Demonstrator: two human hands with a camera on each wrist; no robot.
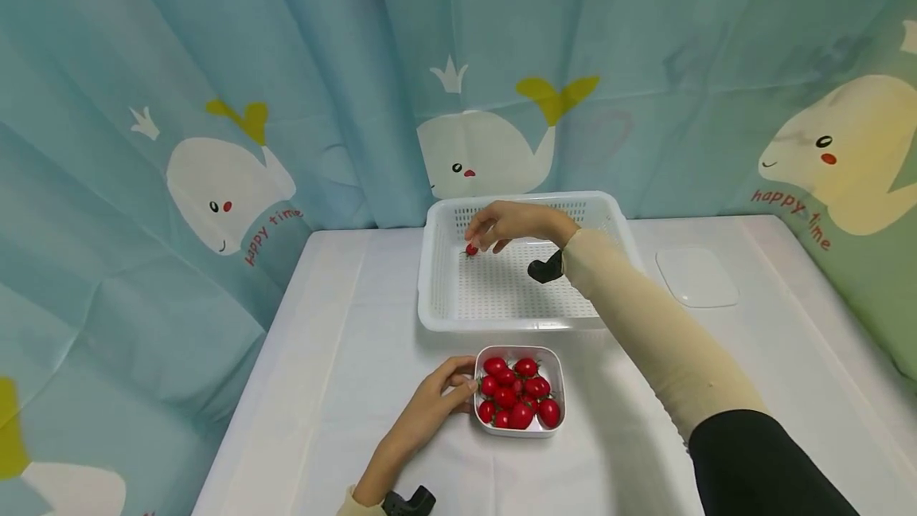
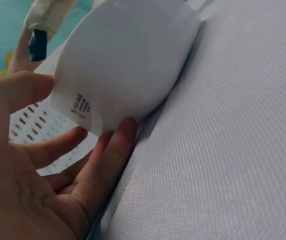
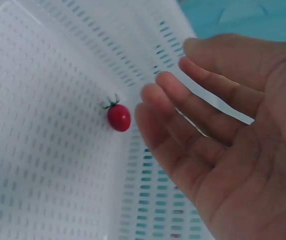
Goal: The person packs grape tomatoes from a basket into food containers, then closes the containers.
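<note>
My left hand [image 1: 437,396] is at the left side of a small white box [image 1: 519,431] full of red cherry tomatoes [image 1: 505,397]. In the left wrist view its thumb sits at the rim and its fingertips [image 2: 126,127] hold the box's wall near the printed text. My right hand [image 1: 512,223] hovers inside a large white perforated basket [image 1: 439,317] behind the box. One cherry tomato [image 3: 118,117] with a green stem lies on the basket floor near its wall. Beside it, the right hand's fingers are loosely extended with nothing between them.
To the right of the basket a clear flat lid [image 1: 696,277] lies on the white-covered table [image 1: 358,325]. A blue curtain [image 1: 344,86] with whale prints hangs right behind the basket. The right forearm [image 1: 659,333] crosses over the basket's right side.
</note>
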